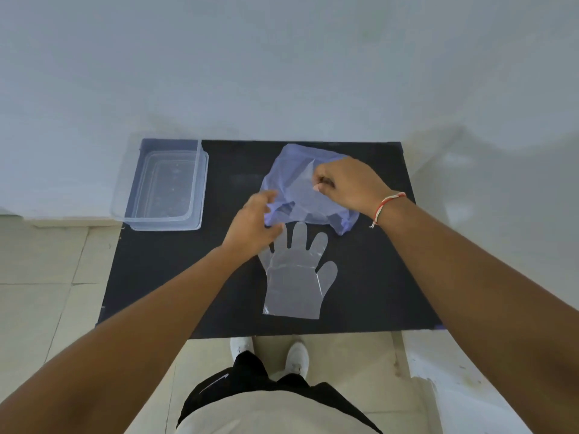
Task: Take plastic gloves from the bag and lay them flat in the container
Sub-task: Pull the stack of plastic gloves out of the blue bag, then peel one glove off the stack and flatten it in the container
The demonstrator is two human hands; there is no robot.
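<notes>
A crumpled pale purple plastic bag (297, 186) lies at the back middle of the black table (163, 277). My right hand (347, 183) pinches a fold of thin clear plastic at the bag's top. My left hand (255, 227) grips the bag's near-left edge beside its opening. A clear plastic glove (296, 274) lies flat on the table just in front of the bag, fingers pointing away from me; its little-finger side is partly under my left hand. The clear rectangular container (163, 186) stands at the table's back left corner, apart from both hands.
A pale wall rises right behind the table. Tiled floor surrounds the table, and my white shoes (269, 349) stand at its front edge. A red and white thread is tied around my right wrist (388, 205).
</notes>
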